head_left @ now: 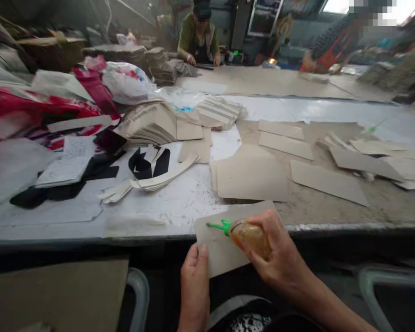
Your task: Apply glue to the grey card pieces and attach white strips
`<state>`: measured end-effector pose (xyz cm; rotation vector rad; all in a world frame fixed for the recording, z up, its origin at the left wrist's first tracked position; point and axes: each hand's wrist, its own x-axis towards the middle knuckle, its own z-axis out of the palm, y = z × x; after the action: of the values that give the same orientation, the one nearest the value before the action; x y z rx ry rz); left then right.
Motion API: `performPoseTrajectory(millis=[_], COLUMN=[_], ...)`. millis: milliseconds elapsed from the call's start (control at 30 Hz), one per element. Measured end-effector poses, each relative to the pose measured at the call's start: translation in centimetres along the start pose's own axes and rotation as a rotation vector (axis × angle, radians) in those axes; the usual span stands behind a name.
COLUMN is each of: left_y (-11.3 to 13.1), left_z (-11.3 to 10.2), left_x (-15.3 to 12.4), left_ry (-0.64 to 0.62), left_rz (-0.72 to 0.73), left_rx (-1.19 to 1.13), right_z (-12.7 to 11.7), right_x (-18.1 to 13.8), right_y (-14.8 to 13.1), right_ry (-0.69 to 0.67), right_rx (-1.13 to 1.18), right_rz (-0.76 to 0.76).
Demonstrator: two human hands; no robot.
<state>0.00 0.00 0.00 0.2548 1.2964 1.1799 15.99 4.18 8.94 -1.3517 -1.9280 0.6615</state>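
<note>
At the near table edge, the right hand is wrapped around a glue bottle with a green nozzle, and the left hand pinches the cardboard piece by its lower corner. This beige, flat piece overhangs the table, so I think it could bend or slide, and the glue could drip off it.

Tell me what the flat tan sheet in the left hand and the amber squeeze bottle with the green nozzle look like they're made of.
The flat tan sheet looks like thin cardboard or stiff paper: matte, uniform beige, straight cut edges, holding flat where it juts past the table edge. The amber squeeze bottle looks like soft translucent plastic, glossy, with amber liquid showing through; its green nozzle seems harder, opaque plastic. The left hand pinches the sheet; the right hand grips the bottle.
</note>
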Motion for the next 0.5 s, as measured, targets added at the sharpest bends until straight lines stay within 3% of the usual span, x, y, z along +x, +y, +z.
performPoseTrajectory(millis=[500], left_y=[0.54], left_z=[0.56], left_x=[-0.16], left_ry=[0.001], left_rz=[0.008], left_rx=[-0.058], right_z=[0.41], right_x=[0.44], right_y=[-0.72], right_ry=[-0.008], right_rx=[-0.054], right_rz=[-0.053])
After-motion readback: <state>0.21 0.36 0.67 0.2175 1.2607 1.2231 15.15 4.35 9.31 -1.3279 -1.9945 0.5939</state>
